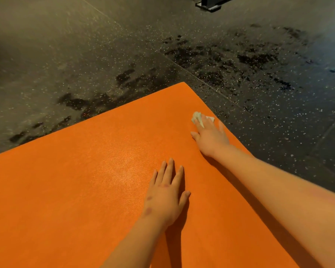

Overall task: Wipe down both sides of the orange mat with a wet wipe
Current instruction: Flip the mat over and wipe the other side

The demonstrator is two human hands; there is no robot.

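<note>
The orange mat (75,190) lies flat on the floor and fills the lower part of the view, its far corner pointing away from me. My right hand (211,137) presses a crumpled white wet wipe (198,117) onto the mat near its right edge, fingers stretched out over the wipe. My left hand (165,194) rests flat on the mat, palm down and fingers straight, nearer to me and holding nothing.
Dark speckled rubber floor (240,55) surrounds the mat, with darker wet-looking patches beyond its far edges. The base of a black piece of equipment (211,4) stands at the top of the view.
</note>
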